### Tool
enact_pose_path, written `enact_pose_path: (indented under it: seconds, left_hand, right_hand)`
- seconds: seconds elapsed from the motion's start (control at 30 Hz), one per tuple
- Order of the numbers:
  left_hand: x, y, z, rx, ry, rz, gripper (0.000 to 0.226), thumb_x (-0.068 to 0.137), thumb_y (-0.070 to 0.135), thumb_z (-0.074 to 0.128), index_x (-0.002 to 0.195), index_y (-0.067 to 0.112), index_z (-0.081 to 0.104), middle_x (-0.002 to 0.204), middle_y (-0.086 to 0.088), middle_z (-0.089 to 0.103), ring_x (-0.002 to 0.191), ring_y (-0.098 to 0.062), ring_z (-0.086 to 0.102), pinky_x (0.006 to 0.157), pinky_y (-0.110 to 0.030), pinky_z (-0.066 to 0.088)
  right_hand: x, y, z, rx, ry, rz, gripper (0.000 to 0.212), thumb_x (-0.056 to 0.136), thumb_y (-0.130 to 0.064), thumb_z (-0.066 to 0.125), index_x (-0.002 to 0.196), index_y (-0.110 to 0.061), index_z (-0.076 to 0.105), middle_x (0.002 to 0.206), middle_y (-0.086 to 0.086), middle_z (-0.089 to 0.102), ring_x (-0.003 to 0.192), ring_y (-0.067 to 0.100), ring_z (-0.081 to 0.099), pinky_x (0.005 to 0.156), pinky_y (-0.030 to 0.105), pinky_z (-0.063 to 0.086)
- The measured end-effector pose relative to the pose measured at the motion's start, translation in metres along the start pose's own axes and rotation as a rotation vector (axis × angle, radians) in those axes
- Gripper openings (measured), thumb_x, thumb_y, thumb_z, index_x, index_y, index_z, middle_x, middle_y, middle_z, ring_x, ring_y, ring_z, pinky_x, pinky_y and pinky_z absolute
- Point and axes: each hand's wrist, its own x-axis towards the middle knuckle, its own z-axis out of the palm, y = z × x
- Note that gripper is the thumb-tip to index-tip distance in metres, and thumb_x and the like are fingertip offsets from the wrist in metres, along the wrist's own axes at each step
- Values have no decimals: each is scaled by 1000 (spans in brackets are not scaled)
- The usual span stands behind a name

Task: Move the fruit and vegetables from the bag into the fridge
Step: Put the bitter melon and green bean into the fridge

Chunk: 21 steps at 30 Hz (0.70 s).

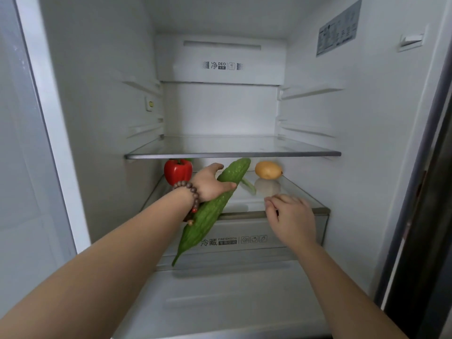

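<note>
Over the drawer's front edge, the gourd slants, blunt end up-right into the fridge, thin tip down-left. Left hand grips its upper part. Right hand hovers loosely curled, holding nothing; pepper and mango sit behind.

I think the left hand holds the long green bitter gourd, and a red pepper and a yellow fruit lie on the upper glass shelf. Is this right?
Not quite. The left hand does hold the bitter gourd, but the red pepper and the yellow fruit lie on the lower glass shelf, under the upper glass shelf. The head view shows this.
</note>
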Motion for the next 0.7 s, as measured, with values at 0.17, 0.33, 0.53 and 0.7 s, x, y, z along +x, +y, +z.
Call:
enact_pose_path:
  seconds: [0.17, 0.33, 0.53, 0.7]
  left_hand:
    - [6, -28, -6, -204, -56, 5, 51, 85, 27, 66, 133, 27, 50, 133, -4, 53, 96, -7, 59, 79, -15, 45]
    - [-39, -37, -13, -456, -23, 176, 42, 88, 31, 62, 129, 36, 54, 135, 9, 53, 113, 1, 55, 96, -19, 42]
    - [-110, -54, 6, -84, 25, 593, 78, 71, 56, 70, 137, 24, 45, 149, 9, 34, 143, -5, 18, 117, -27, 18]
    - [-105, -58, 24, 61, 227, 632, 63, 73, 54, 69, 124, 18, 60, 139, 5, 48, 141, -8, 26, 115, -31, 26]
  right_hand:
    - [-1, -1, 5, -33, 52, 8, 27, 87, -29, 46, 84, -22, 72, 83, -5, 70, 78, 21, 64, 73, 31, 40]
    - [-2, 0, 7, -45, 71, 0, 28, 86, -28, 45, 84, -21, 72, 84, -3, 71, 78, 23, 64, 72, 33, 41]
    - [-3, -2, 5, -53, 85, 14, 30, 86, -28, 44, 85, -20, 73, 86, -2, 71, 78, 24, 63, 72, 32, 39]
    - [-3, -3, 3, -44, 86, 24, 31, 86, -28, 43, 83, -20, 72, 86, -1, 71, 76, 27, 62, 72, 32, 39]
